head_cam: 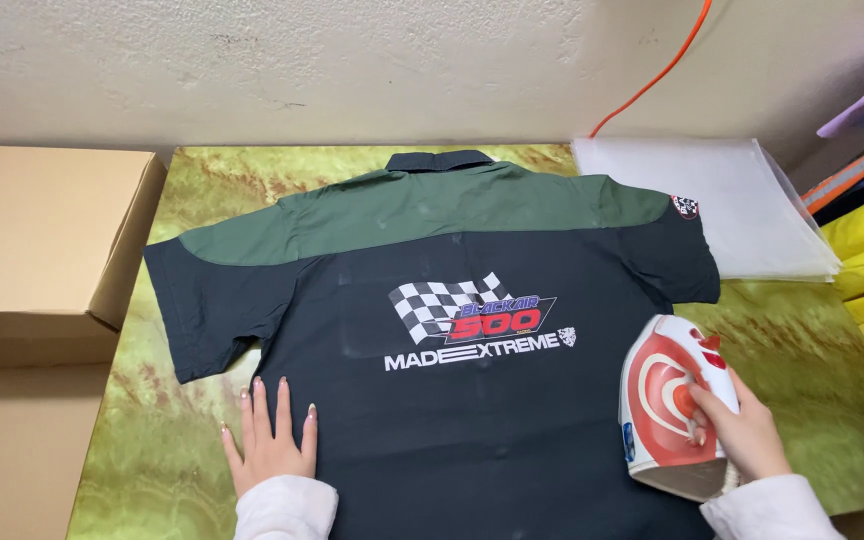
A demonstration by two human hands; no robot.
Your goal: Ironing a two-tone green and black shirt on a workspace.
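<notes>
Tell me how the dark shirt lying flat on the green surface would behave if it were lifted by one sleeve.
The shirt would probably go limp and drape: it is thin cloth, spread flat with soft creases. It looks light for its size. It may slide easily, since the marbled green surface looks smooth, though the left hand pressing flat on it and the iron held by the right hand would likely pin it.

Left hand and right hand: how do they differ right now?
The left hand lies flat, fingers spread, on the dark shirt near its left edge; the right hand is curled around the red and white iron. The left hand holds nothing; the right hand grips. Both wear white sleeves.
</notes>
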